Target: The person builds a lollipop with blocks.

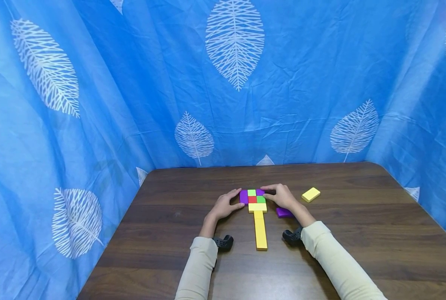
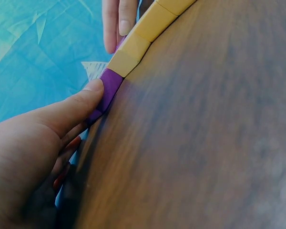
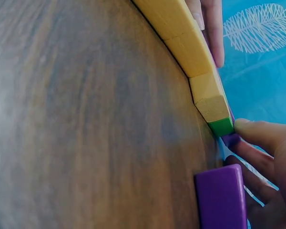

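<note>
A flat block pattern lies on the table. Its top has a purple block [image 1: 243,197] at left, a light green block [image 1: 251,192], a red block [image 1: 252,199], a green block [image 1: 261,199] and a small purple block [image 1: 260,192] at the far right corner. Below them sits a wide yellow block [image 1: 257,208], with a narrow yellow stem [image 1: 260,233] running toward the person. My left hand [image 1: 223,207] grips the left purple block, thumb on its near end. With thumb and finger, my right hand [image 1: 285,197] pinches the small purple corner block, the thumb also beside the green one.
A loose purple block [image 1: 284,213] lies near the right wrist, partly behind the forearm. Farther right is a loose yellow block [image 1: 310,194]. Black wrist cameras [image 1: 224,243] hang under both wrists. Blue leaf-patterned cloth [image 1: 237,125] stands behind the wooden table [image 1: 163,233].
</note>
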`<state>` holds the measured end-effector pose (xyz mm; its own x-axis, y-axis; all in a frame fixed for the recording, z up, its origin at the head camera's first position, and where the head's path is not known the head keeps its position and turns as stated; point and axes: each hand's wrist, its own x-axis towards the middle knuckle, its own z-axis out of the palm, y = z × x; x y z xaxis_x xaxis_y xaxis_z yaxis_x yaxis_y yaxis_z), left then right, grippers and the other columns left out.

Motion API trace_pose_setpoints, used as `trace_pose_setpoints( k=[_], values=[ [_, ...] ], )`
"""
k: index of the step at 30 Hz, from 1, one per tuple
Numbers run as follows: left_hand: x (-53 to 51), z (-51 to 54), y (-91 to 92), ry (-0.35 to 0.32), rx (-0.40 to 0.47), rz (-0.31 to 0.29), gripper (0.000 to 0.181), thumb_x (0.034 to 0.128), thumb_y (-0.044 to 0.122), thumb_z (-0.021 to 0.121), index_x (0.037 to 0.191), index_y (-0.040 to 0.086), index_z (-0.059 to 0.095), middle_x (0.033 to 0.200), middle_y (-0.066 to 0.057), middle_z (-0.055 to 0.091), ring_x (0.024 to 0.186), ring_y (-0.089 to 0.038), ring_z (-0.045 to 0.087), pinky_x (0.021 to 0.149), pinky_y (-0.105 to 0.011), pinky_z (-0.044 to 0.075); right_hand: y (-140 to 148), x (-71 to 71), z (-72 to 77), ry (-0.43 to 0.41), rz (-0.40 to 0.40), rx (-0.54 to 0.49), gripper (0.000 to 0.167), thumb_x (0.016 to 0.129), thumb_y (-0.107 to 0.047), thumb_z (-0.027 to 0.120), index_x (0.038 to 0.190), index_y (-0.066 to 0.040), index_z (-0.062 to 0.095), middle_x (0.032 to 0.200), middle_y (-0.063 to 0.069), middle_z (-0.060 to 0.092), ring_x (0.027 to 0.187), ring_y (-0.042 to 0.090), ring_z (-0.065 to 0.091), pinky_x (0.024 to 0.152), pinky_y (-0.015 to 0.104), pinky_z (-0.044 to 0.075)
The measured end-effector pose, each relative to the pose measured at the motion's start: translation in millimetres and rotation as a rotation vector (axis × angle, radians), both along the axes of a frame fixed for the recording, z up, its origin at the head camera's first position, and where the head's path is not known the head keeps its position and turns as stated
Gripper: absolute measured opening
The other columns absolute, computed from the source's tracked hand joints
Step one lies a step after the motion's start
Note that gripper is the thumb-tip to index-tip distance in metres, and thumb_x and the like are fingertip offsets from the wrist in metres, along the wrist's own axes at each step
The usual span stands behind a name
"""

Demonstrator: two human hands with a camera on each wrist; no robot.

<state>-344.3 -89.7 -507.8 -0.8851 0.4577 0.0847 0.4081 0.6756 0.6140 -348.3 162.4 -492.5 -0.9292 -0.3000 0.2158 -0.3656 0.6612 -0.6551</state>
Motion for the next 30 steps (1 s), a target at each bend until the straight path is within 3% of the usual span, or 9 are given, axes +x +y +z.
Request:
trace_pose_setpoints(
  k=[12, 18, 23, 30],
  values=[
    [0.1, 0.4, 0.1, -0.010, -0.009, 0.005, 0.065, 0.0889, 0.043, 0.057, 0.144, 0.017, 0.035, 0.145, -0.007, 0.035, 0.132, -0.025, 0.031, 0.105, -0.043, 0.028, -0.6, 0.1, -2.9, -0.031, -0.016, 0.042, 0.034, 0.087, -0.022, 0.065, 0.118, -0.009, 0.064, 0.116, 0.016, 0.061, 0.113, 0.034, 0.052, 0.093, 0.049, 0.041],
    [-1.0, -1.1, 0.1, -0.005, -0.009, 0.005, 0.065, 0.0886, 0.042, 0.058, 0.143, 0.017, 0.035, 0.145, -0.008, 0.036, 0.132, -0.025, 0.032, 0.105, -0.043, 0.029, 1.8, 2.1, -3.7, 0.013, -0.002, 0.018, 0.036, 0.086, -0.022, 0.066, 0.119, -0.008, 0.064, 0.118, 0.015, 0.061, 0.115, 0.035, 0.050, 0.095, 0.051, 0.038],
    [-0.1, -1.7, 0.1, -0.014, -0.003, 0.013, 0.065, 0.0880, 0.043, 0.059, 0.144, 0.018, 0.035, 0.145, -0.007, 0.035, 0.132, -0.024, 0.031, 0.105, -0.042, 0.028, 11.5, 12.1, -0.7, 0.089, 0.005, -0.013, 0.031, 0.086, -0.019, 0.066, 0.115, -0.008, 0.066, 0.113, 0.012, 0.064, 0.111, 0.035, 0.053, 0.092, 0.052, 0.040],
    [0.7, 0.1, -0.5, -0.020, 0.004, 0.011, 0.065, 0.0877, 0.043, 0.059, 0.144, 0.020, 0.035, 0.145, -0.006, 0.035, 0.133, -0.023, 0.030, 0.106, -0.041, 0.028, 34.1, 36.3, 13.0, 0.084, 0.026, -0.038, 0.030, 0.087, -0.020, 0.065, 0.113, -0.006, 0.066, 0.112, 0.013, 0.064, 0.108, 0.033, 0.056, 0.087, 0.050, 0.045]
  ],
)
